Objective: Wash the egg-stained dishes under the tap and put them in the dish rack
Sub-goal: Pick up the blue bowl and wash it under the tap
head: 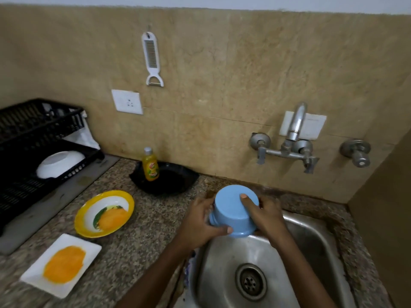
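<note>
A light blue bowl [231, 210] is held upside down over the back left corner of the steel sink [311, 252]. My left hand [200, 223] grips its rim from the left, thumb on the near edge. My right hand [264, 216] holds it from the right, with a finger laid on its base. The tap [295, 123] stands on the wall behind, no water visible. A yellow-rimmed bowl [104, 213] and a white rectangular plate [61, 264], both smeared with yellow egg, lie on the counter to the left. The black dish rack [29, 138] at far left holds a white bowl [60, 164].
A yellow dish-soap bottle [150, 166] stands on a black tray [169, 181] behind the counter. A white peeler [152, 58] and a socket [127, 102] are on the wall. A grey drain mat [40, 210] lies under the rack. A wall rises right of the sink.
</note>
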